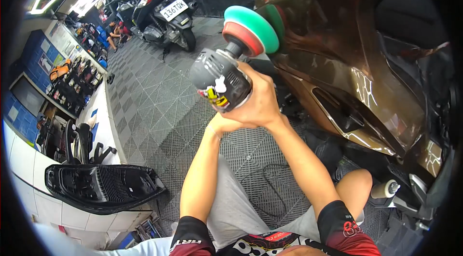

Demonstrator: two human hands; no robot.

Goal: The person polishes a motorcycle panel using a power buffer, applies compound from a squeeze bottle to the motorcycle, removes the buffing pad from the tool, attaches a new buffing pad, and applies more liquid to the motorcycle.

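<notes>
Head view: my right hand (260, 99) is closed round the black polisher (219, 75), back of the hand showing, fingertips hidden behind the body. My left hand (229, 123) sits below the right at the tool's lower end; its fingers are mostly covered, so I can't tell if they're pinching or just supporting. Polisher is tilted, its green pad (246, 20) ahead of my fingers, red backing under it. Glossy brown panel (333, 73) is to the right of my fingers, right by the pad's edge; can't tell if they touch. White-capped bottle (383, 189) is right and nearer to me than my fingers. Dark cord (270, 183) lies on the grid floor (154, 97), below my fingers. Black seat shell (103, 186) is left of them, lower down. Scooter with a white plate (173, 10) stands farther off, ahead and left; beyond it, someone crouching (114, 36).
</notes>
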